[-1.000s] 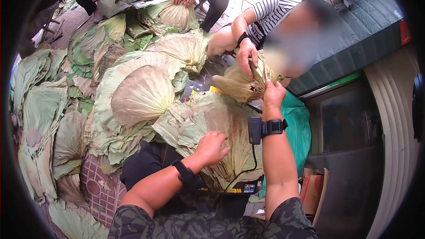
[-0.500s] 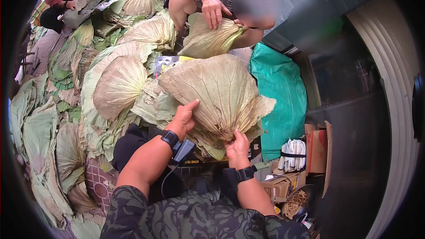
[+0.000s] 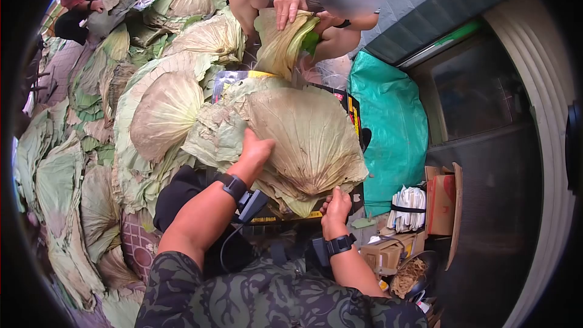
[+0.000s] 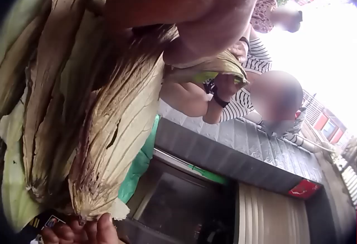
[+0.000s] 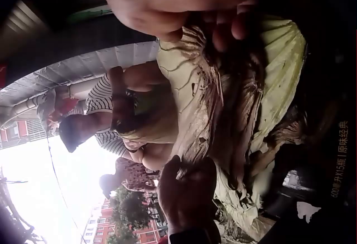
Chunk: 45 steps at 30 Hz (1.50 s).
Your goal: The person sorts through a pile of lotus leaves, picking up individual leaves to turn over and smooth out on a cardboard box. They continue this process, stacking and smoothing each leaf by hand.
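Note:
A dried lotus leaf (image 3: 303, 136), pale brown and folded into a fan, lies over a stack of leaves on a black box. My left hand (image 3: 258, 149) grips its left edge; in the right wrist view that hand (image 5: 187, 188) pinches the edge with thumb and fingers. At the gathered stem end is my right hand (image 3: 336, 206), fingers curled right at the leaf's lower edge. In the left wrist view those curled fingers (image 4: 67, 232) overlap the leaf's tip. Across from me, a person's hand (image 3: 288, 6) holds another folded lotus leaf (image 3: 279, 42).
Piles of dried lotus leaves (image 3: 167, 109) cover the paving to the left. A green sheet (image 3: 388, 127) lies at right, near bundled papers (image 3: 407, 209), a cardboard box (image 3: 440, 203) and a bowl of brown scraps (image 3: 410, 276). Other seated people handle leaves behind.
A second ago my right hand was reaching toward the other person's leaf. It then held a fanned leaf with the left; that leaf now lies lower on the stack, my right hand slightly further right.

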Each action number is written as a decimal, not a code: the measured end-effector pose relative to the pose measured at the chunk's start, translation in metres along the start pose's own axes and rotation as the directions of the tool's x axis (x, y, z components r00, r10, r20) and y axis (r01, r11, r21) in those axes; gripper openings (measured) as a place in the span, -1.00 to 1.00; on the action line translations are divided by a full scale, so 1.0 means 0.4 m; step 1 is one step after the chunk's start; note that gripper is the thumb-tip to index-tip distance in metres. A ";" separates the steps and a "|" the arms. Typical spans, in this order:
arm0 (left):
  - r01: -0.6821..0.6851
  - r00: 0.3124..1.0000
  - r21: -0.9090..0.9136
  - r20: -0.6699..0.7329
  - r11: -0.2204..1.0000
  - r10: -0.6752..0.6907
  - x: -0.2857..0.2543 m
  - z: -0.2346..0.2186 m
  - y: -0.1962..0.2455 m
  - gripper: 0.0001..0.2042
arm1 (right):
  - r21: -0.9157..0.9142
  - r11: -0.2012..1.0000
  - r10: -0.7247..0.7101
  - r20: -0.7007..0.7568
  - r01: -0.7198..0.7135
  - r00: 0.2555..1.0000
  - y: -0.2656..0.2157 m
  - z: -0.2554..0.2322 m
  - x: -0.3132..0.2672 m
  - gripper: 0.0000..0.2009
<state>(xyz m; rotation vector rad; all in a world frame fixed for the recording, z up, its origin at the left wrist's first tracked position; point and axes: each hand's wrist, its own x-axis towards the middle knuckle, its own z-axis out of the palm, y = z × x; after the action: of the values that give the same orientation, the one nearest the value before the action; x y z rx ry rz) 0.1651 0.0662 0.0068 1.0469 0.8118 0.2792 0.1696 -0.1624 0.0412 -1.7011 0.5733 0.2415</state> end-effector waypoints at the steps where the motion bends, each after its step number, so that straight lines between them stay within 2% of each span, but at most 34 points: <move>1: 0.002 1.000 0.006 -0.003 1.000 -0.002 -0.004 -0.002 0.000 -0.52 | 0.004 0.996 -0.084 -0.054 0.084 0.995 0.004 -0.005 0.006 -0.84; 2: -0.008 1.000 0.029 -0.005 1.000 0.008 -0.008 -0.003 0.003 -0.51 | -0.051 0.969 -0.243 -0.046 0.241 0.969 0.011 -0.004 0.016 -0.86; 3: -0.019 1.000 0.050 -0.006 0.999 0.019 -0.013 -0.002 0.010 -0.50 | -0.048 0.970 -0.242 -0.047 0.240 0.969 -0.003 0.009 0.004 -0.86; 4: -0.021 1.000 0.053 -0.005 0.998 0.022 -0.017 -0.002 0.013 -0.50 | -0.181 0.858 -0.488 0.012 0.481 0.873 -0.029 0.032 -0.019 -0.83; 5: -0.037 0.999 0.065 0.028 0.997 0.035 -0.022 -0.003 0.015 -0.46 | -0.289 0.668 -0.691 0.102 0.686 0.716 -0.045 0.048 -0.031 -0.78; 6: -0.056 0.997 0.074 0.059 0.996 0.052 -0.025 -0.003 0.018 -0.43 | -0.318 0.688 -0.606 0.242 0.652 0.757 -0.041 0.054 -0.021 -0.59; 7: -0.068 0.996 0.073 0.057 0.995 0.064 -0.023 -0.002 0.012 -0.43 | -0.308 0.685 -0.613 0.245 0.660 0.751 -0.034 0.068 -0.014 -0.59; 8: -0.227 0.973 0.035 0.043 0.973 0.225 -0.019 0.001 -0.003 -0.36 | -0.489 0.396 -0.693 0.396 0.777 0.603 -0.022 0.087 -0.011 -0.53; 9: -0.381 0.924 0.000 0.022 0.925 0.381 -0.017 0.002 -0.008 -0.29 | -0.587 0.049 -0.694 0.562 0.808 0.450 -0.009 0.104 -0.007 -0.47; 10: -0.428 0.904 0.004 0.017 0.904 0.428 -0.034 -0.002 0.020 -0.18 | -0.575 0.044 -0.702 0.564 0.817 0.435 0.011 0.113 0.000 -0.47; 12: -0.414 0.907 0.088 -0.037 0.906 0.419 -0.072 -0.015 0.084 -0.17 | -0.678 0.044 -0.363 0.673 0.733 0.644 0.048 0.119 0.010 -0.40; 13: -0.378 0.914 0.171 -0.086 0.910 0.396 -0.081 -0.024 0.109 -0.17 | -0.669 0.041 -0.369 0.680 0.742 0.633 0.045 0.123 0.009 -0.40; 15: -0.365 0.919 0.093 -0.124 0.926 0.375 -0.076 -0.039 0.120 -0.18 | -0.677 0.059 -0.351 0.674 0.733 0.651 0.040 0.118 0.006 -0.40; 16: -0.512 0.801 0.297 -0.173 0.806 0.573 -0.072 -0.045 0.121 -0.18 | -0.672 0.060 -0.349 0.678 0.738 0.647 0.041 0.118 0.008 -0.40; 17: -0.599 0.642 0.494 -0.174 0.630 0.747 -0.069 -0.048 0.122 -0.18 | -0.670 0.054 -0.350 0.682 0.740 0.643 0.040 0.117 0.006 -0.40; 18: -0.653 0.500 0.593 -0.128 0.470 0.857 -0.089 -0.045 0.146 -0.24 | -0.678 0.057 -0.338 0.677 0.732 0.654 0.038 0.118 0.004 -0.40; 19: -0.655 0.492 0.592 -0.136 0.469 0.860 -0.106 -0.044 0.164 -0.24 | -0.685 0.060 -0.329 0.673 0.726 0.662 0.036 0.121 0.003 -0.40; 21: -0.721 0.464 0.662 0.240 0.206 0.853 -0.138 -0.043 0.177 -0.33 | -0.671 0.043 -0.344 0.686 0.740 0.642 0.045 0.116 0.008 -0.40; 23: -0.700 0.609 0.672 0.388 0.240 0.692 -0.141 -0.034 0.127 -0.45 | -0.654 0.017 -0.359 0.702 0.756 0.616 0.019 0.124 0.016 -0.39; 24: -0.679 0.669 0.696 0.454 0.234 0.589 -0.138 -0.032 0.096 -0.48 | -0.655 0.006 -0.273 0.726 0.755 0.632 -0.012 0.124 0.015 -0.41; 25: -0.677 0.666 0.696 0.441 0.239 0.601 -0.134 -0.032 0.077 -0.48 | -0.657 -0.007 -0.185 0.741 0.754 0.645 -0.053 0.126 0.005 -0.42; 27: -0.627 0.778 0.691 0.539 0.360 0.321 -0.127 -0.032 0.051 -0.54 | -0.631 -0.060 -0.207 0.766 0.774 0.609 -0.135 0.147 0.011 -0.44; 28: -0.623 0.782 0.692 0.531 0.366 0.326 -0.132 -0.034 0.067 -0.54 | -0.604 0.059 -0.355 0.731 0.794 0.583 -0.164 0.165 0.021 -0.46; 29: -0.666 0.745 0.663 0.561 0.343 0.362 -0.140 -0.037 0.082 -0.56 | -0.555 0.176 -0.491 0.666 0.813 0.561 -0.190 0.191 0.029 -0.47; 30: -0.706 0.706 0.633 0.590 0.317 0.392 -0.150 -0.041 0.094 -0.57 | -0.458 0.325 -0.525 0.641 0.828 0.560 -0.221 0.229 0.032 -0.48; 31: -0.701 0.711 0.637 0.589 0.320 0.385 -0.155 -0.046 0.095 -0.57 | -0.342 0.462 -0.555 0.608 0.818 0.568 -0.256 0.276 0.034 -0.48; 33: -0.705 0.695 0.627 0.518 0.332 0.498 -0.153 -0.053 0.103 -0.60 | -0.150 0.660 -0.544 0.580 0.737 0.606 -0.328 0.383 0.045 -0.48; 35: -0.695 0.707 0.627 0.509 0.351 0.492 -0.144 -0.058 0.110 -0.61 | -0.067 0.861 -0.396 0.532 0.504 0.748 -0.440 0.485 -0.041 -0.46; 37: -0.684 0.721 0.626 0.499 0.376 0.481 -0.139 -0.062 0.114 -0.61 | -0.159 0.825 -0.375 0.566 0.543 0.735 -0.515 0.578 -0.044 -0.38; 39: -0.679 0.730 0.612 0.502 0.406 0.464 -0.137 -0.066 0.122 -0.61 | -0.207 0.698 -0.549 0.462 0.686 0.697 -0.528 0.690 0.048 -0.42; 40: -0.674 0.734 0.615 0.498 0.408 0.461 -0.137 -0.068 0.130 -0.61 | -0.208 0.700 -0.544 0.465 0.684 0.698 -0.529 0.721 0.080 -0.42; 42: -0.660 0.749 0.600 0.483 0.452 0.453 -0.137 -0.072 0.145 -0.60 | -0.502 0.392 -0.589 0.507 0.771 0.630 -0.537 0.754 0.112 -0.57; 43: -0.655 0.754 0.604 0.480 0.455 0.449 -0.132 -0.073 0.145 -0.60 | -0.502 0.393 -0.583 0.511 0.770 0.632 -0.536 0.749 0.119 -0.57; 45: -0.653 0.757 0.552 0.467 0.518 0.457 -0.121 -0.073 0.148 -0.61 | -0.409 0.637 -0.444 0.499 0.653 0.745 -0.524 0.717 0.132 -0.71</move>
<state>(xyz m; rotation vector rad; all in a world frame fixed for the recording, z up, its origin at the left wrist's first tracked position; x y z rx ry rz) 0.1207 0.0876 0.0721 2.0411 0.2708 0.3855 0.3627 0.1256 0.1352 -2.2539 -0.3750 0.2708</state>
